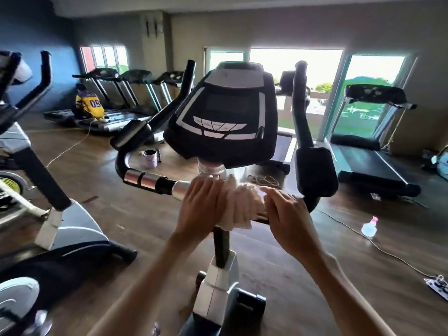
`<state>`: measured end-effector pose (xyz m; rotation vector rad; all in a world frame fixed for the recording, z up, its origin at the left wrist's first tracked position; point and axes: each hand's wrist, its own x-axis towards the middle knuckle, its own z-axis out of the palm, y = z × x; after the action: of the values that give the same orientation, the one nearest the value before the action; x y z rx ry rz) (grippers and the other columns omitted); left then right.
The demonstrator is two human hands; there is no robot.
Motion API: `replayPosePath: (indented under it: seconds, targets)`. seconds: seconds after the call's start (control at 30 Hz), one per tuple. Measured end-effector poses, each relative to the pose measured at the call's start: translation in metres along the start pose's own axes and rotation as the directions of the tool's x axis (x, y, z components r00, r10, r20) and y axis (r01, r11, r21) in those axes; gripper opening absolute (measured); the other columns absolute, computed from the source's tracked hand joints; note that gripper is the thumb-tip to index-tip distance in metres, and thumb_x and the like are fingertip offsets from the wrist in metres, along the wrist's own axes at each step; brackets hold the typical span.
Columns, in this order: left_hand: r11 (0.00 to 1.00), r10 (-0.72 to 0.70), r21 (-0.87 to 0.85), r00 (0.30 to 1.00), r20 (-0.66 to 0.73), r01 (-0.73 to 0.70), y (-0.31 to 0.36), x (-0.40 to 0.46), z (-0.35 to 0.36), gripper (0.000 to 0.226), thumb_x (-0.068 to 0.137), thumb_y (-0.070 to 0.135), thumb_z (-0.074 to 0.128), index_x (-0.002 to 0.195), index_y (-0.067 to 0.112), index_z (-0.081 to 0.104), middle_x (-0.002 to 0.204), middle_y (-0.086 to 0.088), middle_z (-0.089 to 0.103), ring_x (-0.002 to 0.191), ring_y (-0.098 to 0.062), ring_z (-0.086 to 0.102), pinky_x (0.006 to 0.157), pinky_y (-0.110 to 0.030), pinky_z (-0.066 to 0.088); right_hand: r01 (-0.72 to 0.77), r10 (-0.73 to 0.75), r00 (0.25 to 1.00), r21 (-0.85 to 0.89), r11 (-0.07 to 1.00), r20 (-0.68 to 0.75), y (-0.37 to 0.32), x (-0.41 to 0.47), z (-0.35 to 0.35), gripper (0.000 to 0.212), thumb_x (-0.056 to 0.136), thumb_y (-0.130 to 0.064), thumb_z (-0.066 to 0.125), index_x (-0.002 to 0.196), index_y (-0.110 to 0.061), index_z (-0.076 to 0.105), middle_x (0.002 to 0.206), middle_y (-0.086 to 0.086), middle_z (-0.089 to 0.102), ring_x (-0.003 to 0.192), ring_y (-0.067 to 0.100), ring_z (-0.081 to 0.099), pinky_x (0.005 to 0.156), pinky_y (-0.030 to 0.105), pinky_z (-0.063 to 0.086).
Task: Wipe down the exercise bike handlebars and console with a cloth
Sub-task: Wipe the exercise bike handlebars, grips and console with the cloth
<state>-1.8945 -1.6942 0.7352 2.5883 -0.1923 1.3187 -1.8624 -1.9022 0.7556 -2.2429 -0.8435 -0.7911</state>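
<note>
I count two hands on one cloth [242,204]: my left hand [202,204] is wrapped around it on the handlebar [150,181] just under the single console [225,112], and my right hand [286,209] grips the bar beside it, touching the cloth's edge. One spray bottle [369,226] lies on the floor [121,214] to the right. The bar under the cloth is hidden, and the cloth looks blurred, perhaps bunched.

Four treadmills [371,151], one cloth [242,204], one spray bottle [369,226], two hands [203,204].
</note>
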Motion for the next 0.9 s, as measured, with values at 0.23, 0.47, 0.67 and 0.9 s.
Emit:
replayPosePath:
  seconds: [0.23,0.47,0.67,0.9]
  targets:
    - [1.0,-0.002,-0.031,0.992,-0.129,-0.002,0.009,0.009,0.009,0.033,0.102,0.02,0.035,0.099,0.008,0.066,0.086,-0.006,0.065,0.083,-0.023,0.057,0.083,-0.037,0.047,-0.07,0.049,0.99,-0.163,0.984,-0.133,-0.009,-0.002,0.017,0.04,0.102,-0.029,0.032,0.097,-0.017,0.069,0.069,-0.004,0.069,0.067,0.02,0.064,0.077,0.032,0.035]
    - [0.982,0.186,-0.038,0.982,-0.042,-0.188,-0.034,0.014,-0.003,0.041,0.106,0.026,0.033,0.098,0.004,0.067,0.088,-0.009,0.067,0.082,-0.024,0.06,0.081,-0.04,0.052,-0.061,0.039,0.996,-0.294,0.954,-0.081,-0.013,-0.004,0.018,0.052,0.105,-0.043,0.026,0.117,-0.016,0.069,0.087,0.0,0.076,0.081,0.021,0.069,0.085,0.032,0.032]
    - [0.972,0.218,-0.092,0.976,-0.002,-0.217,-0.06,0.026,-0.011,0.038,0.104,0.021,0.036,0.094,0.0,0.066,0.087,-0.011,0.068,0.08,-0.026,0.061,0.083,-0.037,0.051,-0.002,-0.008,0.999,-0.253,0.967,-0.039,-0.008,-0.007,0.011,0.048,0.105,-0.04,0.03,0.126,-0.016,0.066,0.084,-0.002,0.076,0.078,0.02,0.067,0.086,0.031,0.032]
    - [0.971,0.217,-0.129,0.971,0.104,-0.203,-0.087,0.036,-0.023,0.052,0.107,0.035,0.027,0.089,0.003,0.064,0.079,-0.008,0.064,0.072,-0.019,0.058,0.071,-0.034,0.051,-0.004,-0.006,0.999,-0.274,0.962,-0.037,-0.009,-0.008,0.013,0.046,0.103,-0.039,0.033,0.119,-0.016,0.069,0.088,-0.002,0.076,0.077,0.019,0.066,0.084,0.031,0.031]
